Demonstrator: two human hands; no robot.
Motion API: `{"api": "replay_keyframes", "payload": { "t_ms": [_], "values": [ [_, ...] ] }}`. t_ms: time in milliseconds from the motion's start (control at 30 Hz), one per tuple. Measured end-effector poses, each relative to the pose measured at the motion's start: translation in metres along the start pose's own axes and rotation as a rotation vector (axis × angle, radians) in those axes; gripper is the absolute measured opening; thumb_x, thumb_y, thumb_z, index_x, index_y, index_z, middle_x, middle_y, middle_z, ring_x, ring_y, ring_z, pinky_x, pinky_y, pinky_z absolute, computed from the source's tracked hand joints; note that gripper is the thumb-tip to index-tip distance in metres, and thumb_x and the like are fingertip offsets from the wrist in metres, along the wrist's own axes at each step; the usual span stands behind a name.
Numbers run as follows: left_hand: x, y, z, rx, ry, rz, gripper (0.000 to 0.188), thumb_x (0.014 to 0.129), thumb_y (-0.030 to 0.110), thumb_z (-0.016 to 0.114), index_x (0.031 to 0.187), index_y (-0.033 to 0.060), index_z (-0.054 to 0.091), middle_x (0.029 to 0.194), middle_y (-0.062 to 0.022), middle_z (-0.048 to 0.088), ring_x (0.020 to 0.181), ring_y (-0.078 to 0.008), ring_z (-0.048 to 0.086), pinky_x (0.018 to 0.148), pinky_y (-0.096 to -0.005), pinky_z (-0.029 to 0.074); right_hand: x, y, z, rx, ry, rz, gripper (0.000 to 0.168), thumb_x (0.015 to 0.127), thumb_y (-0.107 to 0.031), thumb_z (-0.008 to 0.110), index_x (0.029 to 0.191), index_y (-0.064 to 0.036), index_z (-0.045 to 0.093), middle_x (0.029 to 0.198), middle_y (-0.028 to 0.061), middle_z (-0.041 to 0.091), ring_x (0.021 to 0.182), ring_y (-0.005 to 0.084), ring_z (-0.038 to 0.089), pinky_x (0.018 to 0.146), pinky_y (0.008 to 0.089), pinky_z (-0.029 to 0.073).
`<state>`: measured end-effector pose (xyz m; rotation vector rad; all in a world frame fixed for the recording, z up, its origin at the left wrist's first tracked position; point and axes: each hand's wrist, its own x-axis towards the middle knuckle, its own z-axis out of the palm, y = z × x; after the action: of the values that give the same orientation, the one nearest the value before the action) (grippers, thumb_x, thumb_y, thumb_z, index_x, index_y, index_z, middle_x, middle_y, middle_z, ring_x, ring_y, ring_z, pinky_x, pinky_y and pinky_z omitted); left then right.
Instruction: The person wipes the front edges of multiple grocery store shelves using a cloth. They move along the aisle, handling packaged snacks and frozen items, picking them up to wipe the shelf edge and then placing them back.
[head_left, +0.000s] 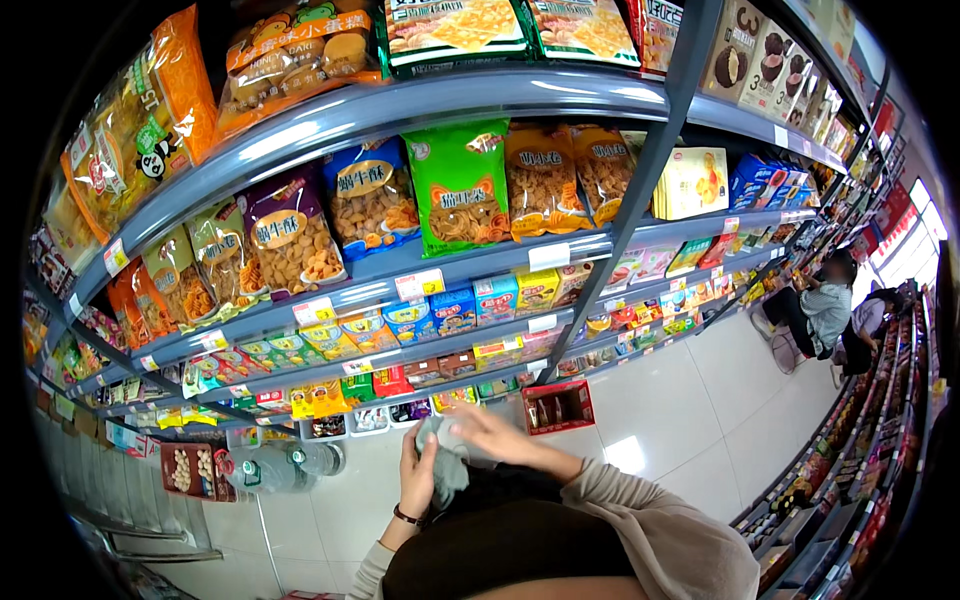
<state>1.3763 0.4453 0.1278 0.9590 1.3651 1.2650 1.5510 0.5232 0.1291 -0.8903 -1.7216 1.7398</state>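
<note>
In front of my body, my left hand (417, 477) is closed around a crumpled grey-green cloth (450, 474), which hangs down below the fingers. A dark band circles the left wrist. My right hand (491, 438) is just right of the cloth, slightly blurred, with its fingers stretched out and nothing in them; whether a fingertip touches the cloth I cannot tell. Beyond both hands rises a grey store shelf (450, 270) stocked with packaged snacks. On one tier stand a green snack bag (459, 191), a blue snack bag (373, 196) and a purple snack bag (292, 232).
At floor level are a red carton (559, 409) with bottles, several large clear plastic bottles (279, 466) and a crate of round pale items (196, 471). Two people (821, 307) crouch or sit in the aisle to the right. Another stocked shelf (847, 472) lines the right side.
</note>
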Motion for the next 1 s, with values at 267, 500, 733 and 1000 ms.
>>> {"api": "replay_keyframes", "payload": {
  "t_ms": [267, 500, 733, 1000],
  "values": [
    [-0.039, 0.01, 0.017, -0.059, -0.249, -0.075, 0.062, 0.099, 0.028, 0.05, 0.147, 0.002, 0.021, 0.149, -0.0139, 0.026, 0.139, -0.0237, 0.025, 0.112, -0.0353, 0.024, -0.046, 0.045, 0.046, 0.496, 0.04, 0.22, 0.057, 0.092, -0.014, 0.06, 0.14, -0.002, 0.033, 0.119, 0.0085, 0.055, 0.107, 0.0154, 0.055, 0.092, 0.0287, 0.045],
    [-0.086, -0.029, 0.029, 0.341, -0.248, 0.253, 0.068, 0.077, -0.001, 0.062, 0.14, 0.0082, 0.039, 0.142, -0.0162, 0.039, 0.132, -0.0304, 0.04, 0.106, -0.0388, 0.036, -0.088, 0.058, 0.056, 0.926, 0.023, 0.523, 0.044, 0.092, -0.029, 0.062, 0.128, -0.006, 0.05, 0.114, 0.005, 0.06, 0.099, 0.0147, 0.062, 0.08, 0.0282, 0.052],
    [-0.109, -0.037, 0.015, 0.118, -0.145, 0.007, 0.038, 0.074, -0.011, 0.042, 0.103, 0.0007, 0.064, 0.122, -0.0152, 0.058, 0.113, -0.0246, 0.056, 0.098, -0.0343, 0.043, -0.116, 0.042, 0.079, 0.589, -0.105, 0.445, 0.052, 0.093, -0.043, 0.059, 0.126, -0.004, 0.05, 0.106, 0.0043, 0.058, 0.092, 0.0093, 0.057, 0.073, 0.023, 0.048],
    [-0.146, -0.036, -0.019, 0.036, -0.23, 0.0, 0.025, 0.08, 0.004, 0.039, 0.064, -0.0021, 0.056, 0.066, -0.0099, 0.061, 0.064, -0.0153, 0.055, 0.063, -0.0269, 0.044, -0.157, 0.057, 0.147, 0.126, -0.086, 0.302, 0.082, 0.081, -0.07, 0.055, 0.112, 0.005, 0.058, 0.092, 0.0096, 0.06, 0.082, 0.0172, 0.056, 0.07, 0.0294, 0.045]
  ]
}}
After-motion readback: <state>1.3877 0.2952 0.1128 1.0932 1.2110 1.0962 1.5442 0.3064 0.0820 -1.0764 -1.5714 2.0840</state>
